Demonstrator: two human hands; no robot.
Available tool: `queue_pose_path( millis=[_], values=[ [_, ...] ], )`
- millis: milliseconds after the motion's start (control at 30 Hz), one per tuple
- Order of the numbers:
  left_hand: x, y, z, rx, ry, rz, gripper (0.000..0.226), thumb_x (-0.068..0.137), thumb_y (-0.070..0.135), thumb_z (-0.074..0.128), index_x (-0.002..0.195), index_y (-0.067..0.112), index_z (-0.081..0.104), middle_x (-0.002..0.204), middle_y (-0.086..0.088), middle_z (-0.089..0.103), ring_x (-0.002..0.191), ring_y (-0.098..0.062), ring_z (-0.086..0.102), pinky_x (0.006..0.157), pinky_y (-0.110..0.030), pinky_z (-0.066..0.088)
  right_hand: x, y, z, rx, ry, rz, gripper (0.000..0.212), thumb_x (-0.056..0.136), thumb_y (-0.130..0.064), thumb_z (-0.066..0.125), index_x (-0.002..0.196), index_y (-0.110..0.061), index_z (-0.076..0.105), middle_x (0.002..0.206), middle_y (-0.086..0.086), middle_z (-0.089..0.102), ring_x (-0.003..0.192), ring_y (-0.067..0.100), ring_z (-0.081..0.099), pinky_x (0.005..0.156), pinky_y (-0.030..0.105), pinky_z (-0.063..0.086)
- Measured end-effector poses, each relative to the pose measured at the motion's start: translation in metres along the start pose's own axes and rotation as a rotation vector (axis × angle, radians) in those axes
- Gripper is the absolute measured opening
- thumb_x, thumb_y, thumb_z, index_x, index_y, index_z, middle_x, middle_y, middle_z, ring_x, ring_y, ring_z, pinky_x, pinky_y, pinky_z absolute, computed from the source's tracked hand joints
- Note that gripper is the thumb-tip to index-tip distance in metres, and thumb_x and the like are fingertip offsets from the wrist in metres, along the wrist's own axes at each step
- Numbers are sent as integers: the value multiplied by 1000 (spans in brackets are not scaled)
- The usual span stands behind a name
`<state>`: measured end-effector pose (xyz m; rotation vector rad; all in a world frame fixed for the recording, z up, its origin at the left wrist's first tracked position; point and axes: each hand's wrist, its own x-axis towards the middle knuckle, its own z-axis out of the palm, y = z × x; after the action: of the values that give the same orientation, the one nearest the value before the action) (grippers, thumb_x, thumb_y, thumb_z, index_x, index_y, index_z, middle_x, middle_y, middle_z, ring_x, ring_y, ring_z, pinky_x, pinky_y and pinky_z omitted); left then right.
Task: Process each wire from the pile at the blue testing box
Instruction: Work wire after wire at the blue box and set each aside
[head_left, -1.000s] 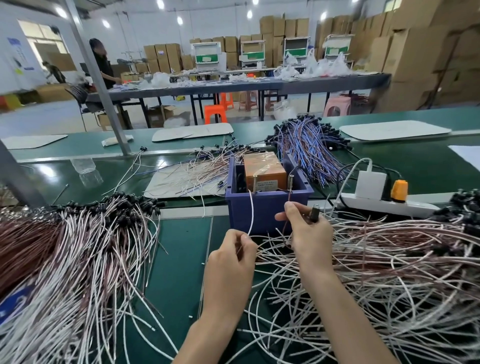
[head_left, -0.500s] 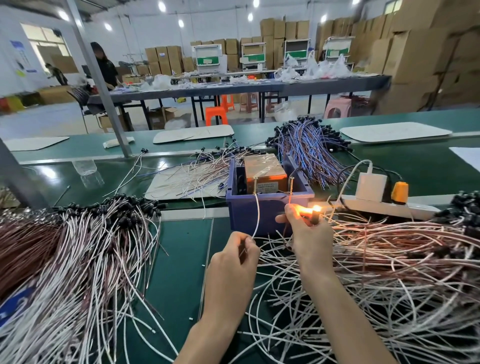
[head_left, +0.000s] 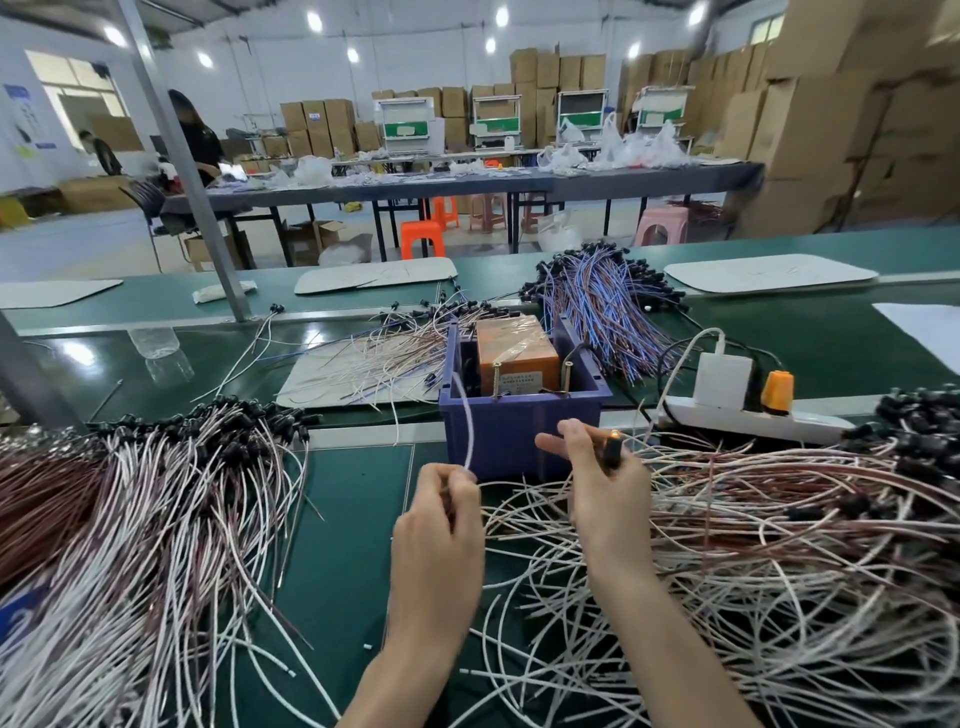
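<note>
The left hand (head_left: 439, 525) and the right hand (head_left: 605, 499) are bare. Both forearms are bare too, the left forearm (head_left: 410, 654) and the right forearm (head_left: 670, 639) uncovered all the way to the bottom edge of the view

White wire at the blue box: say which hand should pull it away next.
Left, probably. The left hand pinches the white wire just below the blue box; the right hand is occupied holding the small lit part.
</note>
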<state>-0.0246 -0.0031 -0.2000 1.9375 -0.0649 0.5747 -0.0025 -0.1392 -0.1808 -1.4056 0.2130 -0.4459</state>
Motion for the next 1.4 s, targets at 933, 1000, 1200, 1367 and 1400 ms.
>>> queue_pose_path(
  millis=[933,1000,1200,1367,1400],
  values=[
    [-4,18,-4,-280,-434,-270,67,100,54,42,53,12,66,50,-13,60,39,-17,43,39,-21,34,32,-119,-148,-654,483,-426,31,100,-22,51,129,-20,59,130,0,55,130,20,44,109,36,37],
    [-2,22,-9,-274,-406,-264,67,102,51,41,51,13,66,50,-12,60,39,-15,45,38,-20,35,17,-112,-125,-696,375,-531,28,101,-21,50,127,-21,59,120,-9,54,123,10,45,101,17,33],
    [24,28,-44,-171,-398,-210,64,105,45,43,56,13,70,56,-11,66,42,-13,51,39,-19,39,-35,-53,-40,-894,-92,-713,31,98,-23,52,128,-20,60,122,-4,63,120,13,50,110,28,37],
    [64,-9,-106,459,-252,-99,43,104,35,47,79,10,71,69,-5,72,52,-15,57,59,-38,54,-47,-2,3,-929,-328,-419,45,101,-30,49,146,-25,43,138,-1,57,131,16,46,118,37,29],
    [72,-19,-119,605,-220,-99,39,104,37,45,89,8,67,75,-6,71,59,-17,61,64,-40,57,-44,4,5,-910,-345,-315,48,102,-31,48,149,-23,39,140,1,55,131,19,47,116,38,32]
  ],
)
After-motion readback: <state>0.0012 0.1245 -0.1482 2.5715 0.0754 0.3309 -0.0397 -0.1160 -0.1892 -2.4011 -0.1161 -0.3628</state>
